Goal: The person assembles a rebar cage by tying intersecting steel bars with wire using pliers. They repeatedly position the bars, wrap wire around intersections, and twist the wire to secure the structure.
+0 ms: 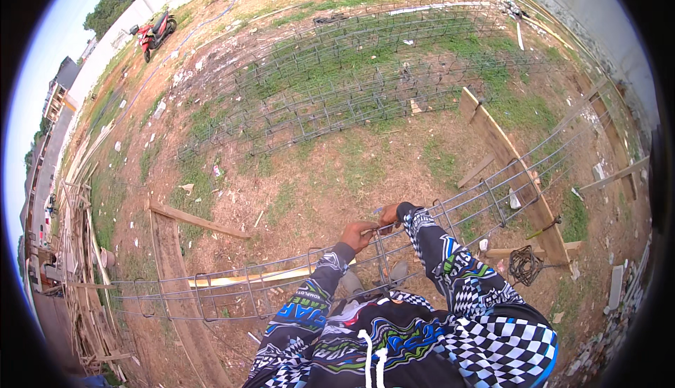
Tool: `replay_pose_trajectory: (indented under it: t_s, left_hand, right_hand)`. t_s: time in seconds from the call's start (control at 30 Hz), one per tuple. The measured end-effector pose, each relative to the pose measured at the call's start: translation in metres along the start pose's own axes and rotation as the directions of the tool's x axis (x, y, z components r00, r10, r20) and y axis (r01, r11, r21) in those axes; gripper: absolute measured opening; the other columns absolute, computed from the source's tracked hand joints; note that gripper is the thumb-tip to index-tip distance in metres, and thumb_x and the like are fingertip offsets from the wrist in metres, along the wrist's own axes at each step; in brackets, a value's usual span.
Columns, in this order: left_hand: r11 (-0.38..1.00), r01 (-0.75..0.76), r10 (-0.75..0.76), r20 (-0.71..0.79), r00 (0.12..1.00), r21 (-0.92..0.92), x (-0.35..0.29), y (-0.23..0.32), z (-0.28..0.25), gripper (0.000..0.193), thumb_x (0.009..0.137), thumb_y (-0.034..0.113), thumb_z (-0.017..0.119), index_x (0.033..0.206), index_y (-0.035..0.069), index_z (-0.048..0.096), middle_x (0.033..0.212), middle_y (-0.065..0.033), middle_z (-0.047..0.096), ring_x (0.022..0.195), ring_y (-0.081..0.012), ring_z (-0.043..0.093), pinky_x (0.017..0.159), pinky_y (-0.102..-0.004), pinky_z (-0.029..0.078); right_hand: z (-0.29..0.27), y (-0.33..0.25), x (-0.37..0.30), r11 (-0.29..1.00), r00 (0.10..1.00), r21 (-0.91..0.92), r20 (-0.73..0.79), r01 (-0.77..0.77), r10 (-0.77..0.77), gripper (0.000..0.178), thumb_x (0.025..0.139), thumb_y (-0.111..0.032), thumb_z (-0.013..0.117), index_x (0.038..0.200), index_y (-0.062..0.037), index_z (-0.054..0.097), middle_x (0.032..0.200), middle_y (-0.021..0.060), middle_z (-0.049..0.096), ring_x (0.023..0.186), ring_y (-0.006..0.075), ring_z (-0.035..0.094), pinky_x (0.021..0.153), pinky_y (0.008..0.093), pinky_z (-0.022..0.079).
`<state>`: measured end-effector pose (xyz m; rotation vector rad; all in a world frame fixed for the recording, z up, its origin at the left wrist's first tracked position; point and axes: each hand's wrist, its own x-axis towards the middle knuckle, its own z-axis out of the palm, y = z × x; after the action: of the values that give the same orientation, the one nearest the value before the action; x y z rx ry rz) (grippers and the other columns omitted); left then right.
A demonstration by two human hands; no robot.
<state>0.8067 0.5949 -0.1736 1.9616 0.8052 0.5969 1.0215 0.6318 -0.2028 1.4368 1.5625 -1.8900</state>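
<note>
A long rebar cage [383, 258] of thin bars and square stirrups runs across in front of me. My left hand [358, 235] is at its far bar, fingers closed round the steel near a stirrup. Just right of it, my right hand [389, 215] is curled shut at the same joint; whatever its fingers hold is too small to make out. The two hands almost touch. A pale wooden strip [253, 277] lies lengthwise along the cage left of my hands. Below the bars, my shoes [399, 271] partly show.
Upright planks hold up the cage, one board [520, 170] at right and a plank [169, 261] at left. A dark wire coil [525, 265] lies by the right board. More rebar cages [337, 71] rest on grass beyond. Lumber [84, 247] lies far left; a red motorbike [156, 35] stands behind.
</note>
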Motion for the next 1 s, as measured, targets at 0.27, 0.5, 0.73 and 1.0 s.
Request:
replay_pose_trajectory:
  t_s: [0.27, 0.5, 0.73, 1.0]
  left_hand:
    - [0.998, 0.001, -0.005, 0.070, 0.998, 0.058, 0.010, -0.004, 0.002, 0.023, 0.080, 0.009, 0.068, 0.103, 0.008, 0.070, 0.097, -0.0155, 0.070, 0.091, -0.0317, 0.067, 0.082, -0.0371, 0.051]
    - [1.000, -0.005, 0.005, 0.034, 0.999, -0.014, 0.005, -0.009, 0.003, 0.022, 0.082, 0.010, 0.066, 0.103, 0.007, 0.071, 0.097, -0.0180, 0.069, 0.092, -0.0330, 0.067, 0.082, -0.0373, 0.052]
    - [0.999, -0.003, 0.003, 0.004, 1.000, -0.050, 0.005, -0.007, -0.003, 0.021, 0.079, 0.009, 0.066, 0.100, 0.007, 0.072, 0.096, -0.0175, 0.070, 0.088, -0.0308, 0.068, 0.078, -0.0353, 0.052]
    - [1.000, -0.020, 0.020, -0.003, 1.000, 0.019, 0.009, -0.002, -0.005, 0.021, 0.078, 0.010, 0.065, 0.098, 0.007, 0.072, 0.088, -0.0180, 0.070, 0.080, -0.0294, 0.069, 0.073, -0.0346, 0.053]
  right_hand:
    - [0.059, 0.014, -0.042, 0.905, 0.471, -0.361, -0.773, 0.223, -0.424, 0.023, 0.082, -0.023, 0.060, 0.095, -0.0074, 0.070, 0.081, 0.0117, 0.068, 0.080, 0.0307, 0.064, 0.075, 0.0412, 0.049]
    - [0.139, -0.004, -0.089, 0.835, 0.152, -0.549, -0.823, 0.034, -0.547, 0.030, 0.089, -0.037, 0.059, 0.090, -0.0090, 0.070, 0.091, 0.0108, 0.065, 0.093, 0.0280, 0.059, 0.085, 0.0422, 0.043]
    - [0.139, -0.019, -0.101, 0.970, 0.667, -0.154, -0.745, -0.188, 0.011, 0.041, 0.089, -0.041, 0.055, 0.109, -0.0057, 0.063, 0.107, 0.0159, 0.065, 0.109, 0.0318, 0.056, 0.089, 0.0475, 0.044]
    - [0.119, -0.006, -0.035, 0.887, 0.592, -0.372, -0.792, -0.274, -0.150, 0.047, 0.088, -0.036, 0.052, 0.130, -0.0145, 0.052, 0.130, 0.0200, 0.054, 0.120, 0.0339, 0.052, 0.099, 0.0504, 0.041]
